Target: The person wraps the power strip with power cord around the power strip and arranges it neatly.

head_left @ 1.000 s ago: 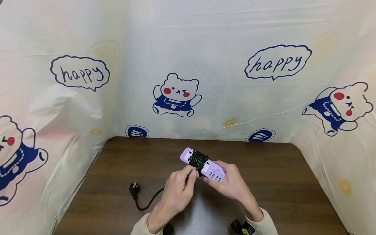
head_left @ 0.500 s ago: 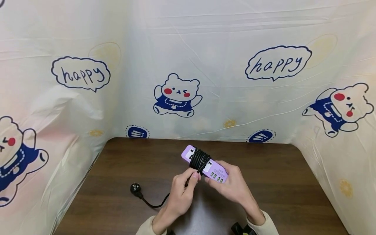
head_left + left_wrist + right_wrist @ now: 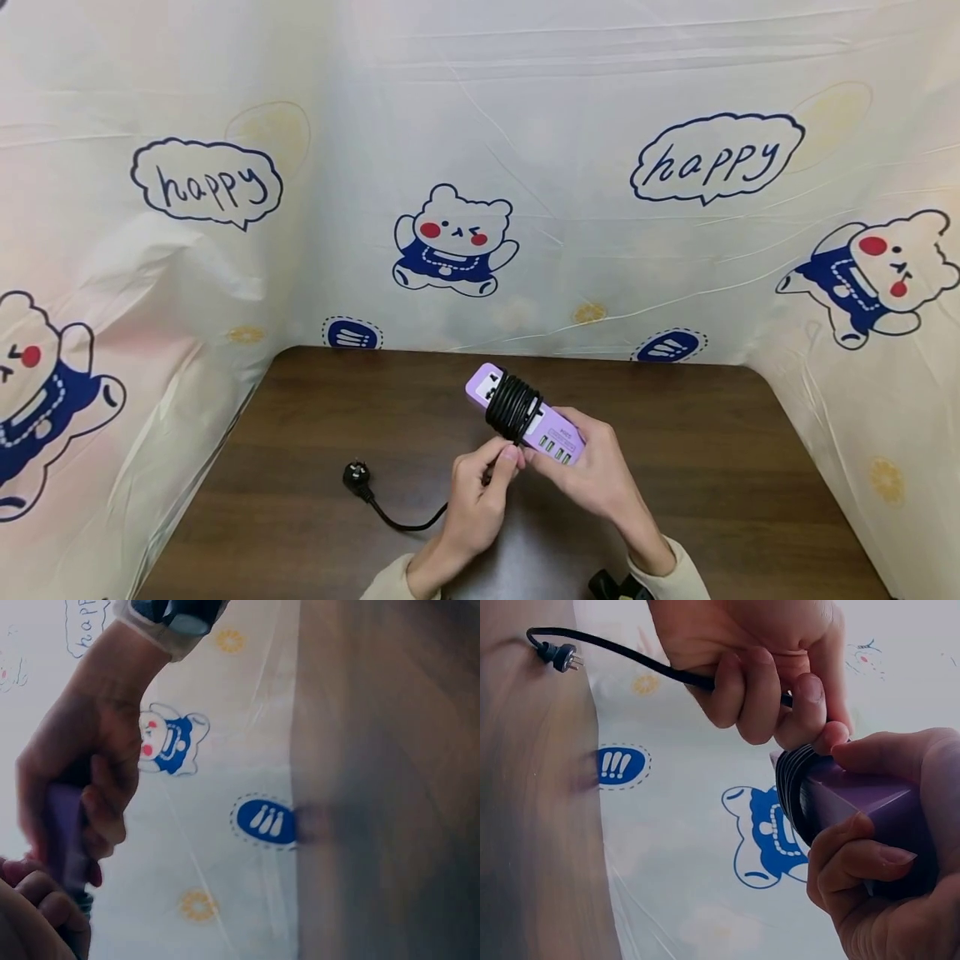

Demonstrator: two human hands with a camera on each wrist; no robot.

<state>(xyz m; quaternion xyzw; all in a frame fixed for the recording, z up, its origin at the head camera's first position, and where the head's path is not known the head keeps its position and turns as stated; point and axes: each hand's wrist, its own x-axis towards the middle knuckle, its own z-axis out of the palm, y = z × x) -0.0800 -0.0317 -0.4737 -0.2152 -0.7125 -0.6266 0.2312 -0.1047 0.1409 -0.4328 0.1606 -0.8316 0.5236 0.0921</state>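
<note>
A purple power strip (image 3: 559,433) with white socket faces and a row of USB ports is held up at a slant above the table. Several turns of its black cord (image 3: 513,406) are wrapped round its middle. My right hand (image 3: 596,471) grips the lower right end. Close to the wrapped turns, my left hand (image 3: 480,500) pinches the cord at the strip's lower edge; in the right wrist view its fingers (image 3: 759,697) curl round the cord. The loose end runs out to the left and ends in a black plug (image 3: 357,477), its prongs bare.
A dark brown wooden table (image 3: 712,467) lies beneath the hands. Pale printed sheeting (image 3: 570,167) stands behind it and along both sides. A black device (image 3: 618,586) sits by the right sleeve at the near edge.
The left hand has shifted slightly right, towards the right hand, drawing the plug a little rightwards. The power strip has risen slightly, still held by the right hand.
</note>
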